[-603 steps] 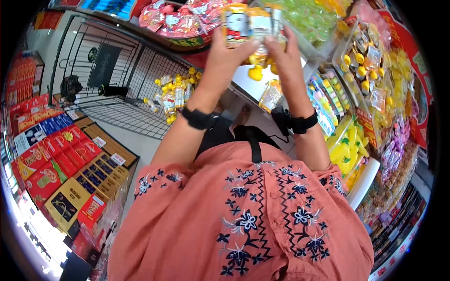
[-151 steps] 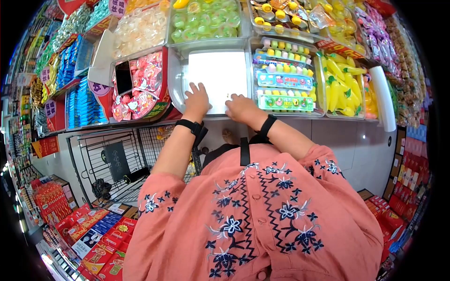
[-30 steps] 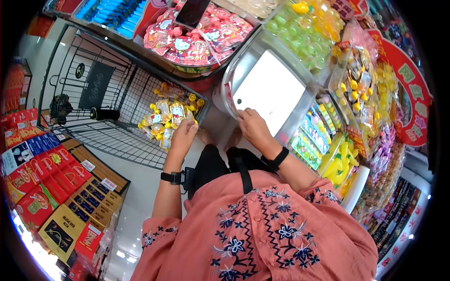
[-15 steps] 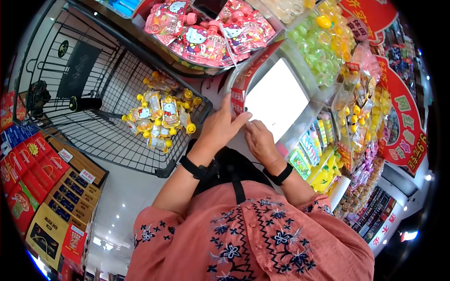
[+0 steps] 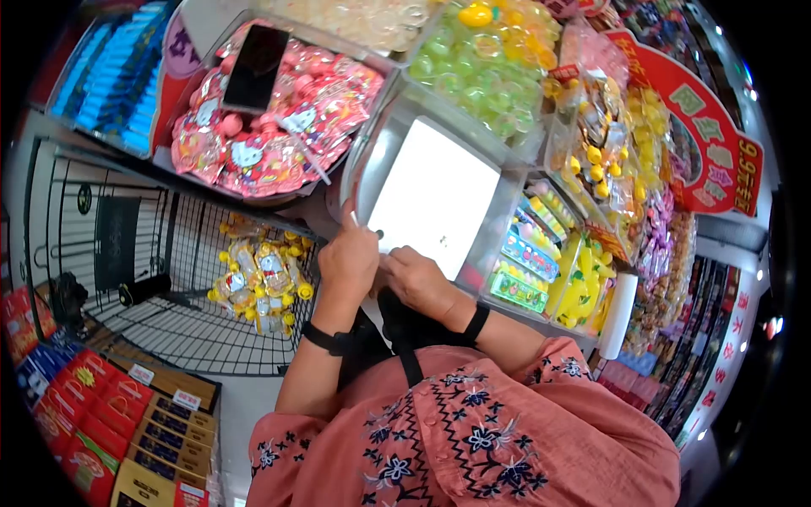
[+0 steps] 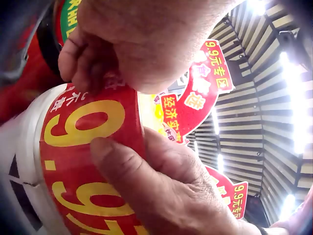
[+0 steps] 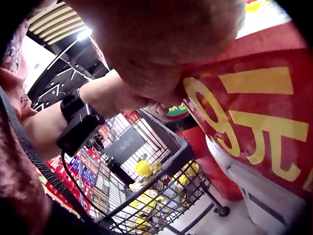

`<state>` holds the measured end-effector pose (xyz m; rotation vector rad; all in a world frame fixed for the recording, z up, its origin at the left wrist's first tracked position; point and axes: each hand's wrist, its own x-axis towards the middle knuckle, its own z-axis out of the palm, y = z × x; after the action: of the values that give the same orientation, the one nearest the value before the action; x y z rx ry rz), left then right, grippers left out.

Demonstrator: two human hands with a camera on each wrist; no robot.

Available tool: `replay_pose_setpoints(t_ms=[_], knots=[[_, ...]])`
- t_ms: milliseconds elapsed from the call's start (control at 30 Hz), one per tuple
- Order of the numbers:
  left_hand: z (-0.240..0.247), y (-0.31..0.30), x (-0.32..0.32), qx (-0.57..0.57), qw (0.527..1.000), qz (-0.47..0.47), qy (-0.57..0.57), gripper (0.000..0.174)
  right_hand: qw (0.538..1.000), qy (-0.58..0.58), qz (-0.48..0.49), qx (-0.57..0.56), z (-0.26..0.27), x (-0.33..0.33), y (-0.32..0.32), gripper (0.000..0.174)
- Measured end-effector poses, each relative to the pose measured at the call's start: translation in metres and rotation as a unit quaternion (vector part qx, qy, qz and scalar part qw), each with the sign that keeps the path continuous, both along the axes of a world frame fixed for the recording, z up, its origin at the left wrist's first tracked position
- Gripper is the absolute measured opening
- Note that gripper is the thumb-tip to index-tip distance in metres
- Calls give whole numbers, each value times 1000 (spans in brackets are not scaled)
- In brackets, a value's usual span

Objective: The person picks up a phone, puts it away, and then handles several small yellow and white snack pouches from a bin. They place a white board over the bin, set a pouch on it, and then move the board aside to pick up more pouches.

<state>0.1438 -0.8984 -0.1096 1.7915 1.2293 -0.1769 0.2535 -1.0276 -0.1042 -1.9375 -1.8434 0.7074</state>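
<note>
A red price strip (image 6: 88,161) with large yellow figures lies along the curved white front of a bin. My right hand (image 6: 171,186) grips it, thumb on its printed face and fingers behind. The curled fingers of my left hand (image 6: 137,44) are at the strip's other end. In the head view, the left hand (image 5: 348,258) and right hand (image 5: 414,280) are side by side at the bin's front rim, the strip mostly hidden by them. Inside the clear-walled bin (image 5: 372,160) lies a white board (image 5: 435,198). The right wrist view shows the strip (image 7: 264,107) up close.
A shopping cart (image 5: 177,329) at left holds yellow-capped pouches (image 5: 262,275). A phone (image 5: 255,68) lies on pink pouches (image 5: 245,152) in the neighbouring bin. Green jelly cups (image 5: 473,80) fill the bin behind. Candy packs (image 5: 528,253) and yellow banana-shaped packs (image 5: 583,275) stand at right.
Earlier both hands held yellow-capped pouches, then rested at the white board. One second ago the left hand was near the cart; it has since moved right to the bin's front, beside the right hand.
</note>
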Motion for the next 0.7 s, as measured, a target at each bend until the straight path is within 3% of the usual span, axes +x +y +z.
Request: replay_pose_setpoints(t_ms=[133, 333, 567, 700], knots=[[-12, -5, -2, 91, 995, 6, -38, 53, 1000, 14, -1, 10, 2, 1, 3, 29], [-22, -9, -3, 69, 995, 42, -57, 51, 999, 20, -21, 29, -13, 1, -3, 14], [-31, -14, -3, 115, 981, 62, -144, 47, 998, 0, -26, 52, -23, 0, -8, 13], [-32, -11, 0, 93, 992, 58, -53, 49, 998, 4, -47, 43, -33, -1, -8, 13]])
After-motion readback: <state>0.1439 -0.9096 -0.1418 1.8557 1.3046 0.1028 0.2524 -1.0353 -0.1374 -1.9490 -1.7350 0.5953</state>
